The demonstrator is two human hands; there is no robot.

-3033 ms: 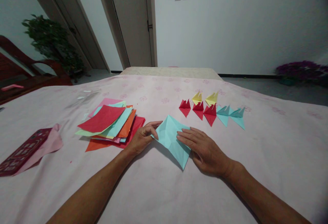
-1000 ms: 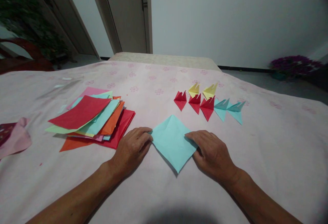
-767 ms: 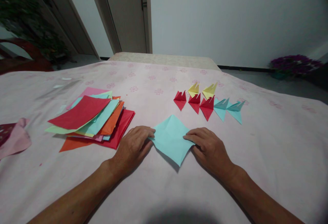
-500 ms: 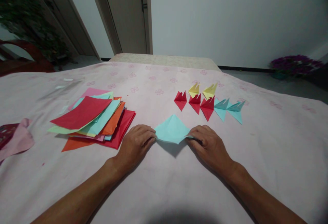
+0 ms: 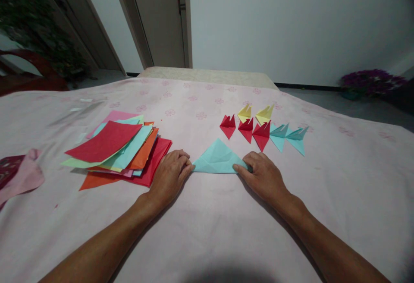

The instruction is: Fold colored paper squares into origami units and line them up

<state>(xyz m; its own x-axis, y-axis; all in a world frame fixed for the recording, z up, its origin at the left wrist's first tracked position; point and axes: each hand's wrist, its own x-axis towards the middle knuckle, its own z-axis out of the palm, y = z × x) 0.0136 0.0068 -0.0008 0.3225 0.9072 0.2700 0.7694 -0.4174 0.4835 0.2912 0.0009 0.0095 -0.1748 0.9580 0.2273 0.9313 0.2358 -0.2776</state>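
A light blue sheet of origami paper (image 5: 217, 158), folded into a triangle, lies on the cloth with its point away from me and its long edge towards me. Creases run across its face. My left hand (image 5: 173, 168) pinches the left corner between thumb and fingers. At the right corner, my right hand (image 5: 260, 171) is closed on the paper, its thumb on top. Just beyond my right hand are folded paper birds: red ones (image 5: 261, 135), yellow ones (image 5: 265, 114) and light blue ones (image 5: 297, 139).
Left of my left hand lies a loose stack of coloured paper (image 5: 106, 143), red sheet on top. A pink and dark red cloth item (image 5: 24, 175) is at the far left. The table wears a pale pink flowered cloth (image 5: 207, 227). A chair (image 5: 35, 73) stands at the back left.
The light blue paper has gone from a raised, partly opened diamond shape to a flat triangle. Both hands have shifted slightly away from me, still at its corners.
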